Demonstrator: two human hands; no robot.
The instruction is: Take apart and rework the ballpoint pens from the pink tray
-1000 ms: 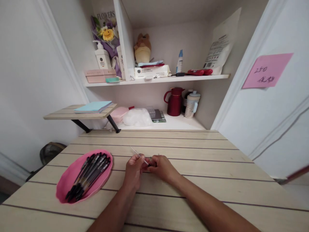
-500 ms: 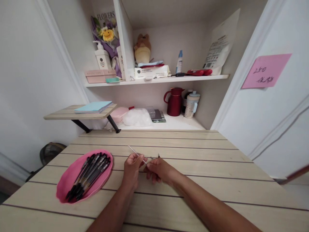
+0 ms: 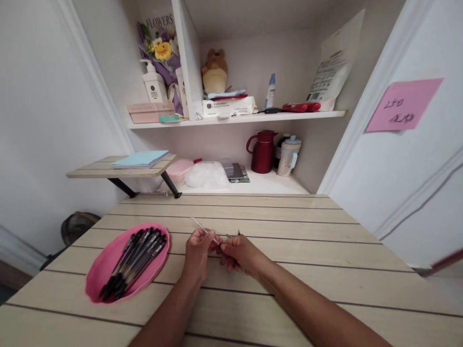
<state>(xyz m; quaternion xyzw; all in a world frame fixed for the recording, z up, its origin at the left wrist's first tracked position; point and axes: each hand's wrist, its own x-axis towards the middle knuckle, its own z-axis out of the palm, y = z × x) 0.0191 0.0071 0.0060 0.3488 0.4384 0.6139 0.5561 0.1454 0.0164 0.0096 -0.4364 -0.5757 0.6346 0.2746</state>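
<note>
A thin pale pen tube [image 3: 197,222] slants down to the right between my two hands above the desk. My left hand [image 3: 197,246] is closed in a pinch around its middle, and the far end sticks out past the fingers. At the near end, the thumb and fingers of my right hand [image 3: 237,253] are closed on the tube's tip. Small dark and greyish bits show just beyond my right knuckles; what they are I cannot make out. To the left, a pink scalloped tray [image 3: 93,284] holds several black-capped pens [image 3: 135,262].
The slatted wooden desk [image 3: 307,299] reaches back to a white cabinet. A small raised stand [image 3: 87,168] bears light-blue paper [image 3: 141,158] at the back left. Behind are a plastic bag [image 3: 207,176], a red jug [image 3: 263,152] and a pale cup [image 3: 288,156].
The hands stay almost in place, with the right fingers shifted slightly at the tube's near end. The whole view has moved a little.
</note>
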